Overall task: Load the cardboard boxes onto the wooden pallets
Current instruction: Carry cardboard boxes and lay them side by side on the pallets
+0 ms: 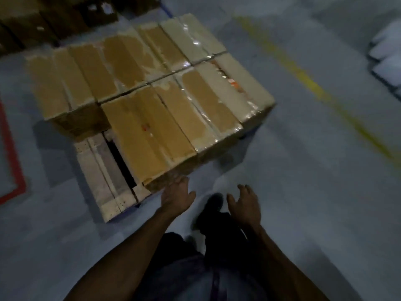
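Head view, blurry and dim; left hand (176, 197) is reaching out with fingers (181, 181) straight and loosely spread, tips touching or just short of the near corner of the nearest cardboard box (147, 140), blur is hiding which; nothing is being gripped; right hand (244, 205) is hanging over the floor (303, 192) well clear of the boxes, fingers relaxed and slightly bent, palm facing inward, holding nothing; both bare forearms are stretching forward from the bottom edge; dark trousers and a dark shoe (214, 202) are showing between the hands.

Cardboard boxes are sitting packed side by side in two rows on a wooden pallet (104, 177); near row of boxes (206, 105) is running right from the nearest box, far row (121, 59) is lying behind it and reaching further left; tops are showing brown tape with glossy clear film catching light; near-left part of the pallet is lying bare, pale slats with a dark gap between them, just beside the nearest box.

Grey floor is carrying a yellow line (303, 79) at right and a red line (12, 161) at left; dark stacked cartons (43, 20) are standing at top left; pale flat items (386, 55) are lying at the right edge, too blurred to identify.
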Demonstrator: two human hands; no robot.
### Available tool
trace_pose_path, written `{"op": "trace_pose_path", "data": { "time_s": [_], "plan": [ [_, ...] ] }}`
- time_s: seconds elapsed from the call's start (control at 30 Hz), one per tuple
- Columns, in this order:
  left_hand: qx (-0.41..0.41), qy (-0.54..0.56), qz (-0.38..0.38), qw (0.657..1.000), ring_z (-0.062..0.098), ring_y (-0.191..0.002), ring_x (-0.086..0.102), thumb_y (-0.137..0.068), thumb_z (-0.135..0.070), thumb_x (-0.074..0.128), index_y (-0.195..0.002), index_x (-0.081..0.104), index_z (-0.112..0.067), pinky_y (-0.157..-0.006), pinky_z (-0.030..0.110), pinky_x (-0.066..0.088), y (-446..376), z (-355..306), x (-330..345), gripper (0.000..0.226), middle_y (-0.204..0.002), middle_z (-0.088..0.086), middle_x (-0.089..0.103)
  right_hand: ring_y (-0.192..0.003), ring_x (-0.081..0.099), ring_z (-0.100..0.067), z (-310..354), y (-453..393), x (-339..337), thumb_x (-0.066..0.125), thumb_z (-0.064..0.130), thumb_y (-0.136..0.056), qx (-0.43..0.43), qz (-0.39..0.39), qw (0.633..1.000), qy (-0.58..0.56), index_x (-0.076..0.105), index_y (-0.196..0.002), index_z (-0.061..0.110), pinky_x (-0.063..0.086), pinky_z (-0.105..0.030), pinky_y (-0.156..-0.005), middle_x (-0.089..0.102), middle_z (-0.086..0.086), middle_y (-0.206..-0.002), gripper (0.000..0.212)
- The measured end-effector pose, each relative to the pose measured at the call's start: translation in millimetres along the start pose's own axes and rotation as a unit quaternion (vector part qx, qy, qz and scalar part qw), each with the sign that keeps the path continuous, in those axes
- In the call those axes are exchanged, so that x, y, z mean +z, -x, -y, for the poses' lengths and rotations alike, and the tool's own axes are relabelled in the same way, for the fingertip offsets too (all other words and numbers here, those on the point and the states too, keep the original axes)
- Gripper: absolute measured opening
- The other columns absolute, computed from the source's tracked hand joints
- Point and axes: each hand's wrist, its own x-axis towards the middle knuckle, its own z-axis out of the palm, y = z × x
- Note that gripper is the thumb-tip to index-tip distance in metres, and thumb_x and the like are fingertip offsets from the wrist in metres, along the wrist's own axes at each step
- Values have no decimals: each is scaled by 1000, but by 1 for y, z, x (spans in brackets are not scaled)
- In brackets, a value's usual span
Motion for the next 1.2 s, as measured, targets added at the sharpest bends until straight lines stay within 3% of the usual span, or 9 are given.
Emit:
{"op": "trace_pose_path", "data": {
  "time_s": [0.1, 0.37, 0.67, 0.9, 1.2],
  "plan": [
    [104, -49, 33, 993, 25, -136, 39, -95, -39, 55, -144, 43, -10, -108, 30, 27, 33, -57, 1, 59, -146, 10, 46, -145, 31, -28, -43, 56, -32, 53, 41, -98, 58, -53, 996, -42, 38, -151, 10, 26, -40, -119, 35, -13, -158, 63],
    [269, -147, 109, 945, 23, -136, 40, -95, -44, 54, -146, 40, -14, -110, 34, 33, 88, -174, 40, 60, -148, 7, 45, -140, 38, -27, -149, 169, -90, 51, 45, -99, 229, -193, 939, -170, 40, -150, 10, 30, -38, -115, 43, -10, -152, 63],
    [392, -199, 190, 878, 22, -137, 38, -98, -45, 50, -148, 37, -15, -110, 33, 32, 138, -300, 132, 60, -150, 6, 43, -133, 46, -29, -270, 249, -102, 44, 57, -93, 349, -237, 864, -275, 45, -145, 9, 38, -43, -112, 47, -12, -149, 71],
    [460, -253, 255, 812, 23, -139, 37, -98, -44, 49, -148, 38, -15, -111, 33, 30, 176, -383, 204, 59, -151, 6, 41, -125, 53, -32, -333, 297, -108, 56, 43, -91, 458, -271, 781, -326, 54, -138, 14, 45, -40, -102, 56, -11, -140, 55],
    [526, -293, 352, 717, 22, -136, 43, -98, -39, 52, -147, 40, -13, -109, 29, 31, 174, -519, 307, 57, -149, 7, 45, -131, 48, -32, -408, 289, -134, 56, 42, -95, 587, -327, 646, -363, 48, -143, 12, 42, -40, -105, 52, -12, -144, 57]
  ]
}}
